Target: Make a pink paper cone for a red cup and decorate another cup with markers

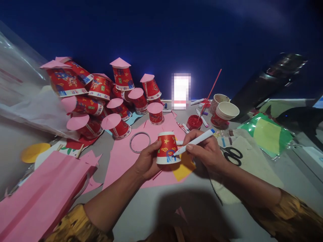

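A red paper cup, upside down with gold stars and clouds, is gripped at its left side by my left hand. Blue strokes run down onto its white rim. My right hand holds a white felt-tip pen with a blue end, its tip at the blue marks on the cup. A second white pen or cap shows partly behind my right fingers. Under the cup lie pink paper and a yellow paper piece. A grey tape ring rests on the pink paper beside my left hand.
Several red cups with pink paper tops are piled at the back left. A red paint pot with a stick, stacked cups, scissors on a cloth and a green packet stand right. A pink bag lies front left.
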{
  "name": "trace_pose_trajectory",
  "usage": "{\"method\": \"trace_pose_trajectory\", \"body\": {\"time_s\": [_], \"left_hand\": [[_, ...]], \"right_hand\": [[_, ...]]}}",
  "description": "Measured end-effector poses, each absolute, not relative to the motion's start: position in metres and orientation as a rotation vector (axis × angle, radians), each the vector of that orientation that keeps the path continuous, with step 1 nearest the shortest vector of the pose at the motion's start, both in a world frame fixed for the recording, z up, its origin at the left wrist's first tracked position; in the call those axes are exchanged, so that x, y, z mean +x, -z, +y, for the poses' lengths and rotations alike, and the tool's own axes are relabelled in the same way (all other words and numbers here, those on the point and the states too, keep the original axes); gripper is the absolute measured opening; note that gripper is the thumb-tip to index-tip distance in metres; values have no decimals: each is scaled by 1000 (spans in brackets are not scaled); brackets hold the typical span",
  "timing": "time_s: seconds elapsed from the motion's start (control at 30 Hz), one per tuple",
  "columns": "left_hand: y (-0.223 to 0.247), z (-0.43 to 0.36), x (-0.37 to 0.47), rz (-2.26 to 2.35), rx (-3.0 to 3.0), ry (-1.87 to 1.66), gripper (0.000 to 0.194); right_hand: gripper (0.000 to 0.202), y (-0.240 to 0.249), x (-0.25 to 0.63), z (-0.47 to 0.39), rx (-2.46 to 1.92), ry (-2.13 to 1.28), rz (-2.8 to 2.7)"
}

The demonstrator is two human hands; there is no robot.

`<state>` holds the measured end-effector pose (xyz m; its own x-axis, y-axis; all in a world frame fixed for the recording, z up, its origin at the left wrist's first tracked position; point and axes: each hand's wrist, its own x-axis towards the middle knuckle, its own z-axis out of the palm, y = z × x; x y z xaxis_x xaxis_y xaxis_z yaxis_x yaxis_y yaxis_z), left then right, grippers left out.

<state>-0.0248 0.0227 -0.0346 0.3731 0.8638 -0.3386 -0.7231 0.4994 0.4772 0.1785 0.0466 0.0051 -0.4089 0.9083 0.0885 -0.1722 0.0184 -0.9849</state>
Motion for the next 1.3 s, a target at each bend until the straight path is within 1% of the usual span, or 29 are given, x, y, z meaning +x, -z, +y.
{"method": "trace_pose_trajectory", "body": {"time_s": [0.17,0.33,0.4,0.5,0.57,0.73,0.87,1.03,1.2,1.3], "left_hand": [[34,23,-25,614,254,-1033,39],[34,24,-24,566,287,-1018,34],[34,24,-24,555,293,-1021,37],[36,24,-26,544,287,-1009,48],[37,25,-27,549,282,-1002,50],[36,25,-26,565,285,-1008,42],[33,25,-25,577,276,-1010,40],[33,26,-24,567,260,-1007,34],[36,26,-23,582,256,-1002,39],[36,26,-23,602,257,-1014,38]], "right_hand": [[30,-7,178,47,-800,-1560,-1405],[33,-8,178,47,-821,-1547,-1420],[33,-8,178,47,-816,-1574,-1397],[33,-9,178,47,-799,-1595,-1422],[33,-10,177,48,-799,-1582,-1412],[32,-9,177,49,-799,-1587,-1399],[29,-8,178,49,-755,-1583,-1417],[26,-7,179,47,-777,-1530,-1407],[29,-8,179,45,-778,-1550,-1451],[31,-7,179,45,-792,-1534,-1441]]}}
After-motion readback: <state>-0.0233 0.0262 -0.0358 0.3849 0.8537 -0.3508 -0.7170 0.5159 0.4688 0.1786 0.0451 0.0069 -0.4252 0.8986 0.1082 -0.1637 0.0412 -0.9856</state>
